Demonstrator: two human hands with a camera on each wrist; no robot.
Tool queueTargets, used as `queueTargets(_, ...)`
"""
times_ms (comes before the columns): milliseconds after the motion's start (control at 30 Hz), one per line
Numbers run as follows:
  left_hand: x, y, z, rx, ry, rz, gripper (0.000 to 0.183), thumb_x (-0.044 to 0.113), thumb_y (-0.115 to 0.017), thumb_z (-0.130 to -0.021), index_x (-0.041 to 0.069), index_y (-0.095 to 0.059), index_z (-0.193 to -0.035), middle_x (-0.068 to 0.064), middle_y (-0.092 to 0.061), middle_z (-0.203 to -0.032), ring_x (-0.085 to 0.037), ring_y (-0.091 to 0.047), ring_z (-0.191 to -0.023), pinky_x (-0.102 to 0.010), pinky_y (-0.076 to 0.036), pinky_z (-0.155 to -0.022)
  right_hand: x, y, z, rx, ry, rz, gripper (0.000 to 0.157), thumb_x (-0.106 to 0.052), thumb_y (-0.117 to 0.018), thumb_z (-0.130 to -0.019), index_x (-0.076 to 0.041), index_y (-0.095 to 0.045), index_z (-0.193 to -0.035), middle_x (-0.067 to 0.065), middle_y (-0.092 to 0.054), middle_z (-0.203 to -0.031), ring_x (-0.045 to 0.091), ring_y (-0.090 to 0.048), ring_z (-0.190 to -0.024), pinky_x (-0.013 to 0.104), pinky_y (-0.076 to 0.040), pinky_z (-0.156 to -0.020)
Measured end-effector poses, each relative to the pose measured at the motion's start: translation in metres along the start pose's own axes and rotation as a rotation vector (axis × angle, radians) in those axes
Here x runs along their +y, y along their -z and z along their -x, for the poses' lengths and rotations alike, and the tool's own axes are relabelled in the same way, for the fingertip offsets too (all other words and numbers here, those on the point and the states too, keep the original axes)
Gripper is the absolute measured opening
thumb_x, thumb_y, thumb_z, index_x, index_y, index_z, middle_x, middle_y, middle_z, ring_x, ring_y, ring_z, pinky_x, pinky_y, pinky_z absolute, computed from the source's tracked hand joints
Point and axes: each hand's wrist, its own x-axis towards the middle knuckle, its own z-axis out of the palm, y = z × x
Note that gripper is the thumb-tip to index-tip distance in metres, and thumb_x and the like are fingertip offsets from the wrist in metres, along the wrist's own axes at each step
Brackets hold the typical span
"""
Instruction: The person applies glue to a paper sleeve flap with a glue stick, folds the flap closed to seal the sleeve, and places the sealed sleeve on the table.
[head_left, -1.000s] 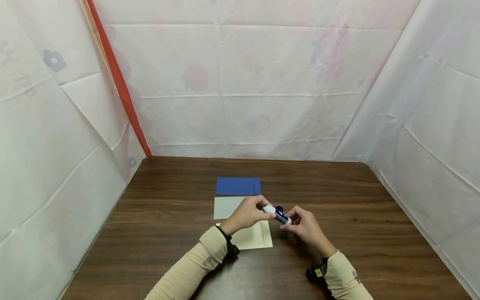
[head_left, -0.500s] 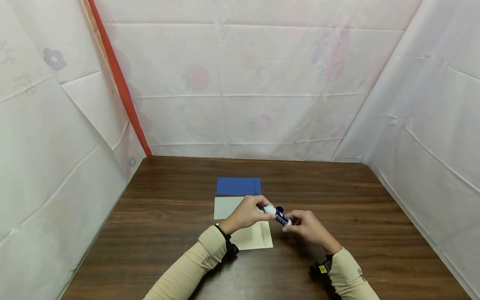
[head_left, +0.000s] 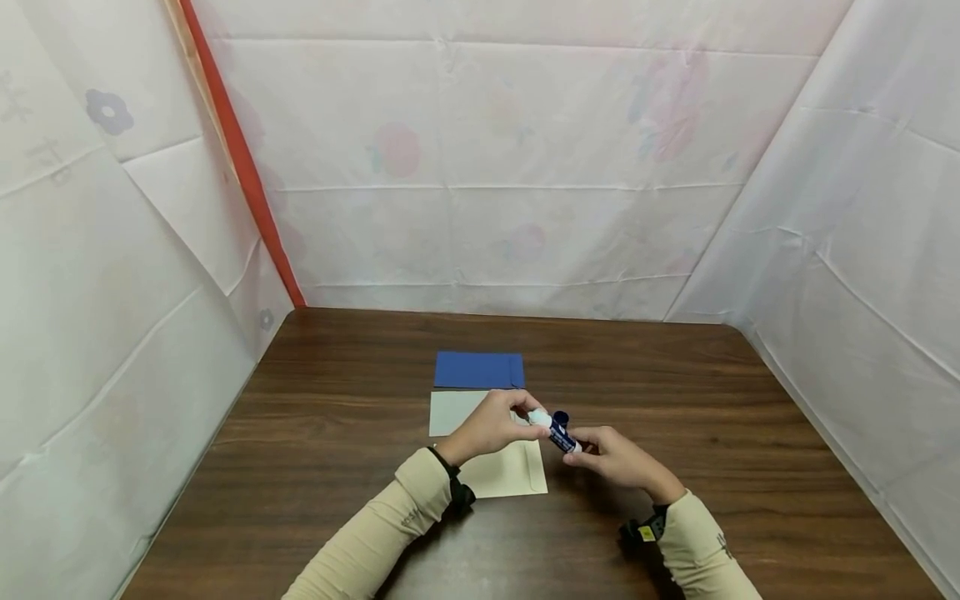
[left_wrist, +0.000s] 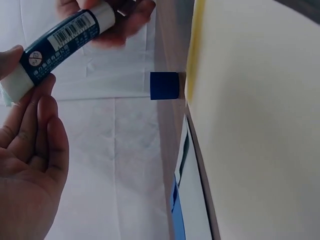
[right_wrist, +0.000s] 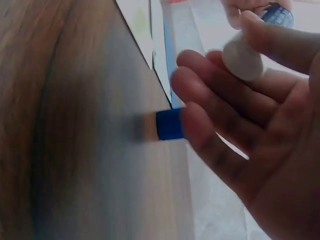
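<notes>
Above the table, both hands are on a glue stick (head_left: pixel 562 437) with a dark blue printed label and white ends. My left hand (head_left: pixel 491 427) pinches the white upper end between thumb and fingers. At the opposite end, my right hand (head_left: pixel 618 458) has its thumb and fingers on the white base (right_wrist: pixel 243 60); its other fingers are loosely curled. The blue cap (left_wrist: pixel 164 86) stands upright on the table, just behind the stick. A cream envelope (head_left: pixel 506 471) lies beneath the left wrist. Beyond it, a pale grey-green envelope (head_left: pixel 453 412) is partly covered by the left hand.
A blue envelope (head_left: pixel 478 369) lies farthest back in the column of envelopes. The brown wood-grain table (head_left: pixel 337 433) is enclosed by white patterned sheets (head_left: pixel 480 167) at the back and sides. A red strip (head_left: pixel 243 162) runs down the back left corner.
The right hand has lowered slightly and shifted a little to the right, its fingers moving at the base. The left hand holds nearly still. The head view has tilted slightly.
</notes>
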Motion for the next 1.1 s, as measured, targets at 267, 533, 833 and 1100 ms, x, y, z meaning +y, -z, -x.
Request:
queueTargets(267,0.001,0.000,-0.002,0.000,0.004,0.010,0.018,0.022,-0.080,-0.081,0.008,-0.070,-0.088,-0.003,-0.070,-0.084,-0.002,-0.059,-0.073,-0.019,-0.050,-0.065,-0.001,-0.010,-0.005,0.189,0.001,0.100,0.034,-0.026,-0.083,-0.077,-0.010,-0.054,-0.084,-0.006,-0.056,-0.070,-0.002,-0.046,-0.058,0.020,-0.042,-0.050)
queueTargets(533,0.002,0.007,-0.001,-0.004,-0.012,0.026,0.016,0.020,-0.078,-0.082,0.012,-0.071,-0.093,0.000,-0.068,-0.086,-0.013,-0.059,-0.081,-0.020,-0.047,-0.064,-0.005,0.000,-0.005,0.031,-0.012,-0.021,0.027,-0.023,-0.066,-0.094,-0.002,-0.063,-0.110,0.000,-0.059,-0.084,0.004,-0.051,-0.070,0.021,-0.045,-0.060)
queueTargets(833,0.004,0.002,0.001,-0.008,0.000,0.020,0.017,0.021,-0.080,-0.081,0.010,-0.071,-0.091,-0.003,-0.070,-0.085,-0.006,-0.058,-0.074,-0.020,-0.048,-0.063,-0.002,-0.004,-0.004,0.159,-0.005,0.096,0.021,-0.019,-0.078,-0.082,-0.007,-0.062,-0.089,-0.003,-0.060,-0.073,0.000,-0.048,-0.062,0.020,-0.044,-0.054)
queueTargets(1100,0.002,0.001,0.000,-0.009,-0.005,-0.037,0.017,0.023,-0.079,-0.082,0.013,-0.071,-0.093,0.003,-0.070,-0.086,-0.007,-0.060,-0.080,-0.020,-0.049,-0.067,-0.006,-0.008,-0.007,0.181,-0.061,0.128,0.029,-0.021,-0.081,-0.079,-0.011,-0.055,-0.087,-0.004,-0.059,-0.073,0.000,-0.047,-0.060,0.020,-0.042,-0.053)
